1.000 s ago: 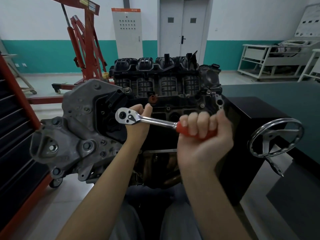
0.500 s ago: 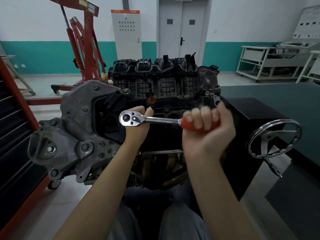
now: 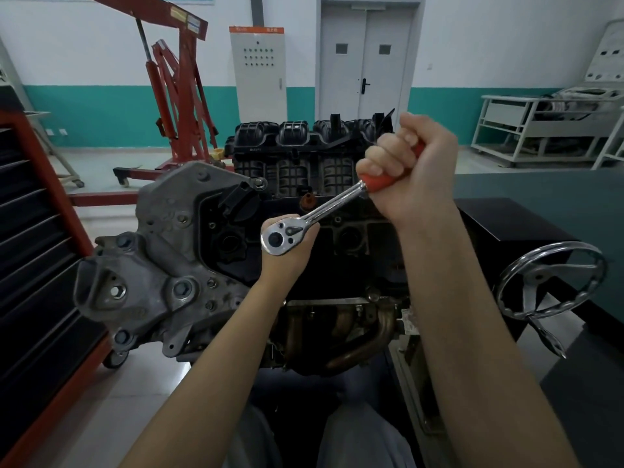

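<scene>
A car engine (image 3: 189, 265) with a black intake manifold on top sits on a stand in front of me. A chrome ratchet wrench (image 3: 324, 211) with a red handle points at the engine's black top cover. My right hand (image 3: 408, 173) grips the red handle, raised up and to the right. My left hand (image 3: 287, 251) wraps around the ratchet head from behind and holds it against the engine. The socket and the bolt under the head are hidden by my left hand.
A chrome handwheel (image 3: 550, 282) sticks out of the black stand on the right. A red tool cabinet (image 3: 37, 251) stands close on the left. A red engine hoist (image 3: 175, 96), a grey control cabinet (image 3: 258, 72) and a white frame table (image 3: 540, 126) are farther back.
My right hand has swung the red handle upward and away from me, from below level to a steep upward slant. My left hand stayed on the ratchet head.
</scene>
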`<state>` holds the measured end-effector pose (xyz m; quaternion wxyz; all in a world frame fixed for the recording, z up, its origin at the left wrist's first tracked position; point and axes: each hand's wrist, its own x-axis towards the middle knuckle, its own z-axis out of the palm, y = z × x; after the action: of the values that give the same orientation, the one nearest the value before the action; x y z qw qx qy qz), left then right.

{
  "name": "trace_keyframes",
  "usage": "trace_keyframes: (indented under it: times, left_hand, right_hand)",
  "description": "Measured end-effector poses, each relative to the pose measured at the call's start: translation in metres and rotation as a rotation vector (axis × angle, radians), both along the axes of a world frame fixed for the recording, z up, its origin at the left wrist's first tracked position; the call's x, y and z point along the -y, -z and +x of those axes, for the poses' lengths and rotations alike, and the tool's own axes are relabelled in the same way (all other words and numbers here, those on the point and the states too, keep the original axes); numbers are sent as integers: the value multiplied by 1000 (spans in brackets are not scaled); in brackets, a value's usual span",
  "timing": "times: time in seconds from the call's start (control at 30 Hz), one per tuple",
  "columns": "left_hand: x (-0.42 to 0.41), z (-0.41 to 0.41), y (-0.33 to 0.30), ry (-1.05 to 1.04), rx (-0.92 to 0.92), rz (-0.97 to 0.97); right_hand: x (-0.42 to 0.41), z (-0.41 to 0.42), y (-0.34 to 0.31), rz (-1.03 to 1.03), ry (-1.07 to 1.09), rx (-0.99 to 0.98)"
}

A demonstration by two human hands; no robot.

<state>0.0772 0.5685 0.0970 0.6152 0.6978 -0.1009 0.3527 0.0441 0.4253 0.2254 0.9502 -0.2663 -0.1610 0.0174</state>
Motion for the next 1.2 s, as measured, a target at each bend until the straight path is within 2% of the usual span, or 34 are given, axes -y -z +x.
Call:
trace_keyframes:
  times: [0.1, 0.23, 0.4, 0.53, 0.63, 0.73, 0.8, 0.87, 1.07, 1.2]
  left_hand:
    - [0, -1, -2, 47, 18, 7]
    - [-4, 1, -1, 8, 44, 45]
    - [-3, -7, -4, 38, 44, -44]
    - [-2, -3, -5, 11, 3, -31]
    - [-2, -1, -5, 2, 3, 36]
    - [-1, -3, -1, 50, -17, 35]
    - [-1, -4, 1, 62, -34, 15]
    - [-2, -3, 0, 49, -30, -8]
    - [-1, -5, -4, 17, -2, -32]
    - [-1, -5, -7, 48, 10, -62]
  right_hand:
    - [1, 0, 4, 47, 3, -36]
    - [0, -31, 49, 255, 157, -51]
    - [-15, -67, 84, 368, 262, -53]
    - [-5, -50, 64, 297, 224, 4]
    - [4, -20, 30, 150, 128, 3]
    - [3, 2, 0, -30, 11, -3]
    - [-1, 6, -8, -74, -24, -7]
    - [-3, 1, 0, -21, 2, -21]
    - [-8, -56, 72, 330, 237, -54]
    - [-14, -66, 81, 335, 249, 2]
